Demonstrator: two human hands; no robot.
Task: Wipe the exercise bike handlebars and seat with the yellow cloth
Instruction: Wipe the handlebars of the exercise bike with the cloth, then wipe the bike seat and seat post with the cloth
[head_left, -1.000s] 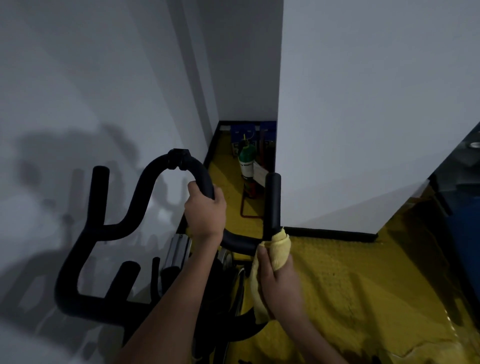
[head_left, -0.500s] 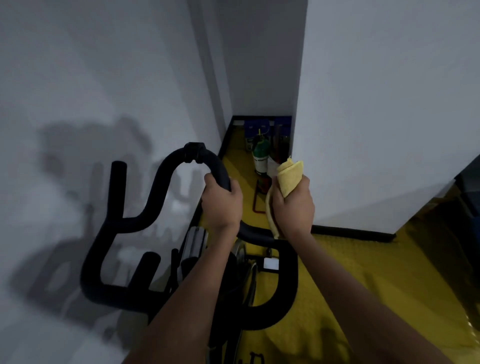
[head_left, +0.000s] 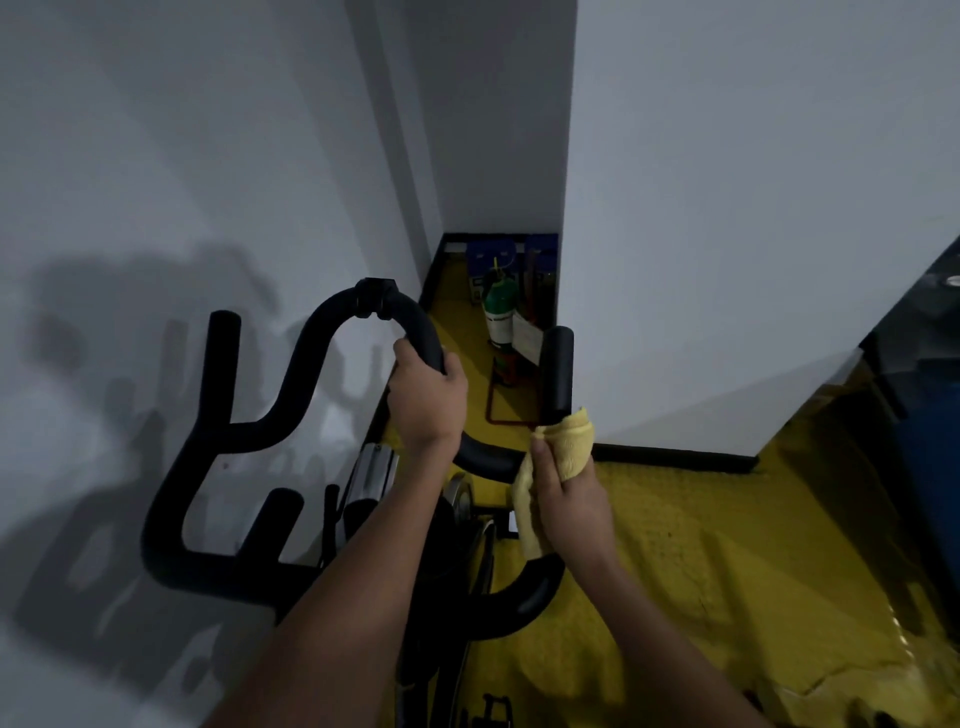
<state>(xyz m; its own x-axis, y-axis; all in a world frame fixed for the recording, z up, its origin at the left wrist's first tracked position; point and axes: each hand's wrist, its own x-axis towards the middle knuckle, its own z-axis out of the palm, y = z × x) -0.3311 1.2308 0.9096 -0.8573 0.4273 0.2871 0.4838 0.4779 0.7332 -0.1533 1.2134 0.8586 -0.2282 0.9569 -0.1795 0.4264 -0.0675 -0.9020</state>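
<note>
The exercise bike's black handlebars fill the lower left and centre of the head view. My left hand grips the curved centre loop just right of its top clamp. My right hand holds the yellow cloth wrapped round the base of the right upright grip, where it bends into the lower bar. The top of that grip stands bare above the cloth. The seat is out of view.
A white wall stands close on the left and a white partition on the right. A green cylinder and blue boxes sit in the narrow gap ahead. The floor is yellow. A dark blue object is at right.
My right hand with the cloth slid from the top of the right upright grip down to its base. My left hand kept its hold on the centre loop.
</note>
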